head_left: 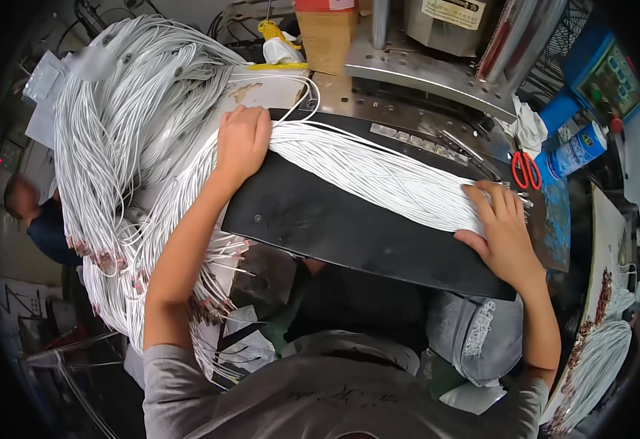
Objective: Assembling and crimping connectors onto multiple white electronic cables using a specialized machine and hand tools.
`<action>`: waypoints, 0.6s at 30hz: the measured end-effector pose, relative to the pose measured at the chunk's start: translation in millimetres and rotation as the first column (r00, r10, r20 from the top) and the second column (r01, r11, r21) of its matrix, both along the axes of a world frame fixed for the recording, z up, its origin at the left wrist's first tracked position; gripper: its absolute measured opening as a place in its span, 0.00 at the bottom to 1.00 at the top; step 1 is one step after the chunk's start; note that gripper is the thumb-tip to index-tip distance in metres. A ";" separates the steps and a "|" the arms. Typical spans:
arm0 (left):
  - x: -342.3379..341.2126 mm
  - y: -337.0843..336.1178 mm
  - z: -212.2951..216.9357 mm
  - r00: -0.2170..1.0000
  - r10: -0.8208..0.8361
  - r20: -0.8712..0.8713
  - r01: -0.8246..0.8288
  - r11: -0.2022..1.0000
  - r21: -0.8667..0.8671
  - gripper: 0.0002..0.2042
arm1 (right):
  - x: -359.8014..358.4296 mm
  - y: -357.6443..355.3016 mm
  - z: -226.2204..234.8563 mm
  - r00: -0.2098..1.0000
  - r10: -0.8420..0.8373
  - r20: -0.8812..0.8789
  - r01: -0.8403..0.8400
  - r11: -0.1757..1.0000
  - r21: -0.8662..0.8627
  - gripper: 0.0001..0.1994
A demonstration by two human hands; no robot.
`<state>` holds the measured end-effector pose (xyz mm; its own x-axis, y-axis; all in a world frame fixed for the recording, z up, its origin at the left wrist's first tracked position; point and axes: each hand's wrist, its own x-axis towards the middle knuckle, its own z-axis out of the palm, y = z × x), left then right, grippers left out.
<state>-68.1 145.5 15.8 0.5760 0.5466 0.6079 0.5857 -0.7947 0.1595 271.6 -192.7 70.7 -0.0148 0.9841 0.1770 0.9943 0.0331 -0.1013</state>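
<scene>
A wide bundle of white cables [371,168] lies spread along a black board [320,219] in front of me. My left hand [243,143] is closed over the bundle at its left end, knuckles up. At the right end, my right hand [499,223] rests on the cables with its fingers apart, close to their metal-tipped ends [526,199]. From my left hand the cables run on down to the left, off the board. A thin loop of cable [313,91] stands up just beyond that hand.
A large heap of white cables [137,95] is at the left. Red-handled scissors [526,172] and a blue spray can [580,150] stand right. A metal press [430,80] sits at the back. A grey bin [444,333] is below the board. Another person [46,223] is at far left.
</scene>
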 end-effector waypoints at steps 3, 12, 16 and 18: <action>16.2 -22.3 26.0 0.993 -0.078 0.091 0.056 0.973 0.223 0.06 | 0.7 1.9 14.5 0.992 0.090 -0.086 -0.085 0.994 0.063 0.24; 129.8 -86.5 24.2 0.778 -0.626 0.043 0.608 0.769 0.197 0.08 | -3.8 112.3 8.2 0.999 -0.011 -0.049 0.010 1.000 -0.023 0.15; 144.8 -99.6 -6.7 0.884 -0.466 -0.031 0.456 0.875 -0.166 0.12 | 5.3 151.9 -35.2 0.985 0.138 -0.106 -0.134 0.990 0.045 0.11; 157.2 -94.2 -15.0 0.886 -0.463 0.041 0.463 0.872 -0.158 0.14 | 13.9 147.7 -47.0 0.977 0.110 -0.180 -0.099 0.993 0.070 0.12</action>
